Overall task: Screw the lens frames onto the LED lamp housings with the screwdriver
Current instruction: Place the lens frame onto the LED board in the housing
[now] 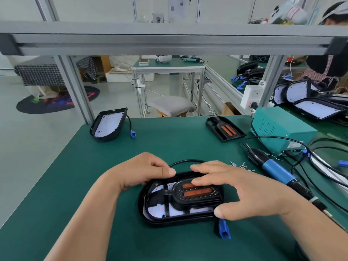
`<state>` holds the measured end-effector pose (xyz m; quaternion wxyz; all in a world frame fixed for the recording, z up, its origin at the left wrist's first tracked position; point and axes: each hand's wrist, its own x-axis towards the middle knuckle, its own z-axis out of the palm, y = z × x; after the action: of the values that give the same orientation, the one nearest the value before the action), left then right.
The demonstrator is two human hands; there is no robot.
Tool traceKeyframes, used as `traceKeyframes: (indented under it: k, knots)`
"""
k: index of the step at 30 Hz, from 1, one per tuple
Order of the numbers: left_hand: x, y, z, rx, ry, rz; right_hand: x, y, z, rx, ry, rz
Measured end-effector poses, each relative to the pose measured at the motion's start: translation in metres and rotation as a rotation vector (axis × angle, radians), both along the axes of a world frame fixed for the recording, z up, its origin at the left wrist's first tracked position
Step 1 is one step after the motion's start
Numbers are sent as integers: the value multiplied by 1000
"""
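1. Right hand (244,189) lies flat, straight fingers pressing the frame (197,194) into the housing (148,213) at mid-table; left hand (145,172) pinches the housing's far rim.
2. Uneven pressure could seat the frame crooked, so the screw holes miss.
3. Reaching right for the screwdriver (275,170) frees the frame to shift.
4. That sweep could scatter the screws (241,164).

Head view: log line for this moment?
step: seating lens frame | left hand: grips LED lamp housing rim | right hand: flat fingers press frame | electric screwdriver: untouched on mat | screws: loose
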<state>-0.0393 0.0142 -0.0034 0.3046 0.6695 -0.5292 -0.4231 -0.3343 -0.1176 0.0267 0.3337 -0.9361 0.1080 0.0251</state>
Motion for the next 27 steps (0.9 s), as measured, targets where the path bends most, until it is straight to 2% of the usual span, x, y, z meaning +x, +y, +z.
traceKeyframes:
  k: [6,14,18,23,27]
  knots:
    - [1,-2,0,-15,-11,-28,1,2,-6,33,-17,65]
    - [-5,-1,3,-4,12,-17,2,4,-10,59,-51,44]
    - [-10,-2,4,-6,-13,19,3,4,-12,35,-150,-10]
    - [-16,-2,4,19,60,55,7,9,-20,33,-263,-47]
    - [-14,-2,4,2,-8,36,8,10,-23,7,-187,0]
